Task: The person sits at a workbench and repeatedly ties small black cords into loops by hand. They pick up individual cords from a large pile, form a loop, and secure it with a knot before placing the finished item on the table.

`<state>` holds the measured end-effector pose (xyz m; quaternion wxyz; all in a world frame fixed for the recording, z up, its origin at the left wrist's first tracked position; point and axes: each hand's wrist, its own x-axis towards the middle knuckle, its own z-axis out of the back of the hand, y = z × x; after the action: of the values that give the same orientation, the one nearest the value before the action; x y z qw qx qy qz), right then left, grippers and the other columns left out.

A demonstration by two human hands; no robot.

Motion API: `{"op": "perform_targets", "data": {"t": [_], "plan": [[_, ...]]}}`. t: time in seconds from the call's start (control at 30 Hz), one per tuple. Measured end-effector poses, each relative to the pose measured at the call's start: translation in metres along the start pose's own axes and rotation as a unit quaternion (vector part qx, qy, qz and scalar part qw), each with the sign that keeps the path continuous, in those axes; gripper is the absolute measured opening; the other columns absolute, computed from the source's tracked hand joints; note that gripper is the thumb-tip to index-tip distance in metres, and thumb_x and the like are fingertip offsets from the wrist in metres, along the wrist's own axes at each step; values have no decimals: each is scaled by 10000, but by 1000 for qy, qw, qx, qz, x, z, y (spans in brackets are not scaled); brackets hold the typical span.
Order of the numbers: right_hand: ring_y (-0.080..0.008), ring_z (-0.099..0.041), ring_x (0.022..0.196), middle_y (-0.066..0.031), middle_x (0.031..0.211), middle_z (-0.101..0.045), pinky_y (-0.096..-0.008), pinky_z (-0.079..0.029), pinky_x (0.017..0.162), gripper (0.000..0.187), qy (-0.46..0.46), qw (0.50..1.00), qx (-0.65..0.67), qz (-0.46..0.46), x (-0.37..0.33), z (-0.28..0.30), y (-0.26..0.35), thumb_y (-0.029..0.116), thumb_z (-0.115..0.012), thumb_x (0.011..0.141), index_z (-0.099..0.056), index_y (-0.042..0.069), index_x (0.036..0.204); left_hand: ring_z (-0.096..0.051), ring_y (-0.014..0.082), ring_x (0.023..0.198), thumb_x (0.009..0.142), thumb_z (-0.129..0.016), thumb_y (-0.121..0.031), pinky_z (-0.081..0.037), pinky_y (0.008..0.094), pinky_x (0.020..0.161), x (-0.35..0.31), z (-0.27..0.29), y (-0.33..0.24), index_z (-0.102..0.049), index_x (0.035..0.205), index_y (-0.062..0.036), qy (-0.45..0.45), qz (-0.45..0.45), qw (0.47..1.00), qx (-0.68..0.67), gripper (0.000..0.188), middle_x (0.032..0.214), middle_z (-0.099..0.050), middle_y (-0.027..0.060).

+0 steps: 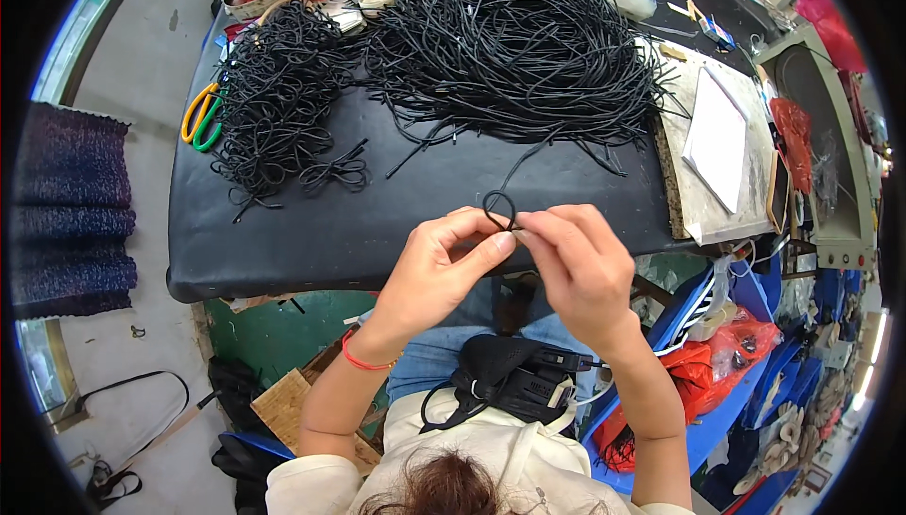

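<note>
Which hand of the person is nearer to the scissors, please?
The left. The left hand is to the right of the scissors and closer to the person's body; the right hand is farther right, beyond the left one.

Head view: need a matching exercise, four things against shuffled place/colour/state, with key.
Things
1. looped black cord
2. bracelet
3. scissors
4. white paper

Descriptions
A. yellow-orange and green handles
B. lying on the pale board
C. held at the fingertips of the left hand and right hand
D. red, around the left wrist

Pairs: 1-C, 2-D, 3-A, 4-B
</note>
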<state>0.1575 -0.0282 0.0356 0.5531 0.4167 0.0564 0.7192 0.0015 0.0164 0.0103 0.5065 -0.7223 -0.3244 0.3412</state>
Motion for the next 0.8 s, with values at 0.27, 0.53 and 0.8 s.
{"op": "perform_targets", "data": {"t": [0.27, 0.53, 0.8], "plan": [[-223, -493, 708, -59, 810, -523, -317, -388, 600, 178, 132, 987, -28, 86, 22, 32, 3, -11, -622, 685, -599, 19, 859, -574, 88, 717, 840, -561, -19, -487, 224, 666, -11, 0, -9, -613, 855, 31, 38, -138, 919, 367, 73, 809, -603, 51], [-140, -559, 655, -78, 759, -580, -253, -428, 588, 94, 145, 926, 252, -240, -8, 13, -10, 33, -585, 822, -615, -2, 903, -561, 74, 739, 876, -545, -72, -483, 210, 676, -7, -2, -12, -531, 1144, 16, 60, 79, 984, -151, 282, 881, -599, 38], [-90, -590, 800, -65, 920, -629, -222, -487, 685, 191, 120, 786, 502, -340, -20, 14, 15, 20, -543, 861, -592, -20, 1042, -551, 69, 702, 883, -544, -75, -483, 219, 654, -6, -1, -4, -580, 1071, 20, -2, 12, 997, -73, 214, 830, -597, 35]]}}
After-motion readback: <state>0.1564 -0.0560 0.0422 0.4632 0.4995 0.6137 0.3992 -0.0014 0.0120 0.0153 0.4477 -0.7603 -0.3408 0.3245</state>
